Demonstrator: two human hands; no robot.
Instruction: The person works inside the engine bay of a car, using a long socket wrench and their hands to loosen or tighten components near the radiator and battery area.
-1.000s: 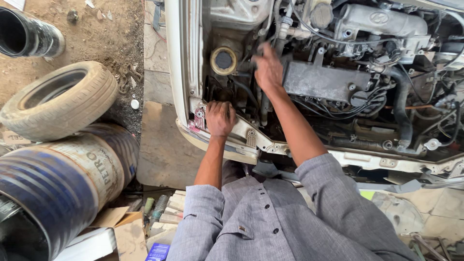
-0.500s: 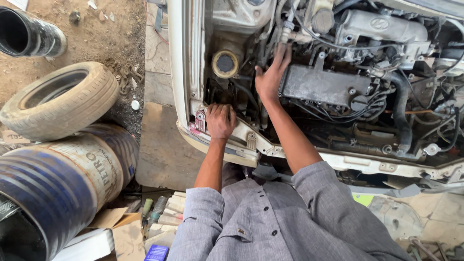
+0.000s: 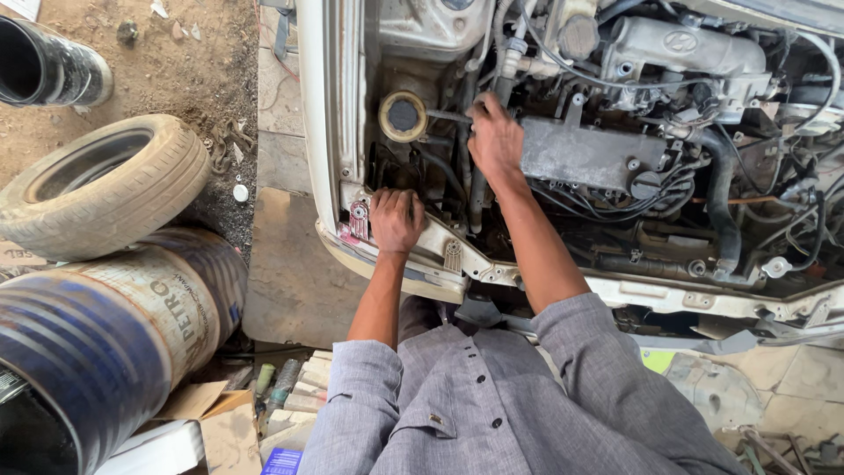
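Right hand (image 3: 495,139): fingers closing around a thin dark metal tool (image 3: 447,115) beside the round yellow-rimmed reservoir cap (image 3: 403,115). Left hand (image 3: 396,220): fingers curling over, gripping the white car's front panel edge (image 3: 457,264). Worn tyre (image 3: 101,185) and blue-banded steel drum (image 3: 97,343) lying well apart, leftward.

— What surrounds the car?
— Bare brown dirt ground (image 3: 189,53) in flat daylight, a worn grey rubber tyre (image 3: 101,185) lying flat, a blue-and-cream metal drum (image 3: 105,339) on its side just beside it.
— And further off?
— A black pipe section (image 3: 44,66) at the top left; a grey concrete slab (image 3: 294,281) nearer the bumper.
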